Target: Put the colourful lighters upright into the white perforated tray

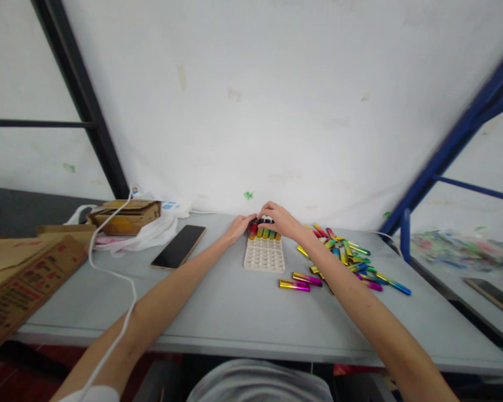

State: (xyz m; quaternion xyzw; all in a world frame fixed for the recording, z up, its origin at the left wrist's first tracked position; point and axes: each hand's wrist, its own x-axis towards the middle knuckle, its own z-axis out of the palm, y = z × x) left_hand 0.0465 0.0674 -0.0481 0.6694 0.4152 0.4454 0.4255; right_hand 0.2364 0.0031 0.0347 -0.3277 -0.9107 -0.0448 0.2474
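Note:
A pale tray with rows of round holes lies on the grey table, its far rows filled with shiny coloured tubes that have dark tops. At the tray's far left corner, my left hand has its fingers closed beside a red tube; what they hold, if anything, is too small to tell. My right hand arches over the standing tubes, thumb and fingers bent together at their tops. Its fingers partly hide the tubes. Right of the tray lies a loose pile of metallic tubes, partly behind my right forearm.
Left of the tray lies a dark phone. Farther left are a white plastic bag, an opened small carton, a large cardboard box and a white cable. A blue frame rises at the right.

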